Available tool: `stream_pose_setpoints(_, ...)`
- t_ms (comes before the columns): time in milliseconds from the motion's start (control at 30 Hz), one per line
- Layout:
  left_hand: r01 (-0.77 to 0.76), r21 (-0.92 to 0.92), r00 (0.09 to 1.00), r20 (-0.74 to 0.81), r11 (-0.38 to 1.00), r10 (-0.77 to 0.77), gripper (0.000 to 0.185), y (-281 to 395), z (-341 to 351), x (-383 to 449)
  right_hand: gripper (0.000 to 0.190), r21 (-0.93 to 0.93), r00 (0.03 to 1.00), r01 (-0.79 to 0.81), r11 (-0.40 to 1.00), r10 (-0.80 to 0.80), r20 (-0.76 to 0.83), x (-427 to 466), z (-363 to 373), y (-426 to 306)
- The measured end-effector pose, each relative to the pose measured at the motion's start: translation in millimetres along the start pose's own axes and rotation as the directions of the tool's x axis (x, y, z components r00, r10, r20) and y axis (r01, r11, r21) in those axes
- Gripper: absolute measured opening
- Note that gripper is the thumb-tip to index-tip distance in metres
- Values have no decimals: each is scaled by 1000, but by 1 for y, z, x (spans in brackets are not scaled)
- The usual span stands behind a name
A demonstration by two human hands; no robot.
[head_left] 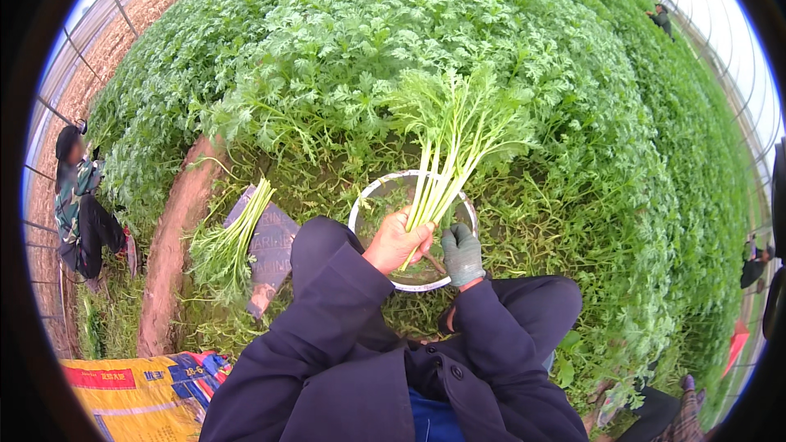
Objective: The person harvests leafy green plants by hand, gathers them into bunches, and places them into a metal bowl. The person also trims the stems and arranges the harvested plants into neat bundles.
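My bare left hand (402, 239) is closed around a bunch of leafy green stems (443, 181), which look like crown daisy greens. Their leaves fan out away from me, and the cut ends show below the fist. My right hand (462, 255), in a grey-green glove, is curled close beside the stem ends. Whether it grips anything is hidden. A thin brown stick-like piece (435, 263) shows between the hands. Beneath both hands, between my knees, is a round white-rimmed basin (371, 187) with bits of greenery in it.
A second cut bunch (242, 233) lies on a dark printed sheet (273, 252) at left. Dense standing greens (368, 43) fill the far side. A yellow printed sack (135, 390) lies lower left. People are at left (83, 202), far right (662, 18), right (754, 267) and lower right (666, 411).
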State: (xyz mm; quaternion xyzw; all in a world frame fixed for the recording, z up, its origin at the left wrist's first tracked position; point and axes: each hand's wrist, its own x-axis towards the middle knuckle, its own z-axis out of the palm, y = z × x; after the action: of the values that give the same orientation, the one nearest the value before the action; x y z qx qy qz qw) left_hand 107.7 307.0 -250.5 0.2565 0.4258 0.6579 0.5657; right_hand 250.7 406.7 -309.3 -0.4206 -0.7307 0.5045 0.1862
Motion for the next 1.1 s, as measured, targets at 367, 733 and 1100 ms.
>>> stream_pose_setpoints(367,-114,756,848,-264,645,460,24,-22,-6,2,45,-323,999,-18,946,6,-41,13,5,21)
stream_pose_setpoints(733,-144,646,872,-275,750,404,25,-26,-2,4,25,202,999,40,979,-35,-27,-1,-1,-20)
stream_pose_setpoints(1100,77,-10,996,46,997,-76,18,-3,-2,-3,63,-641,595,692,333,-765,245,-1,-68,-94)
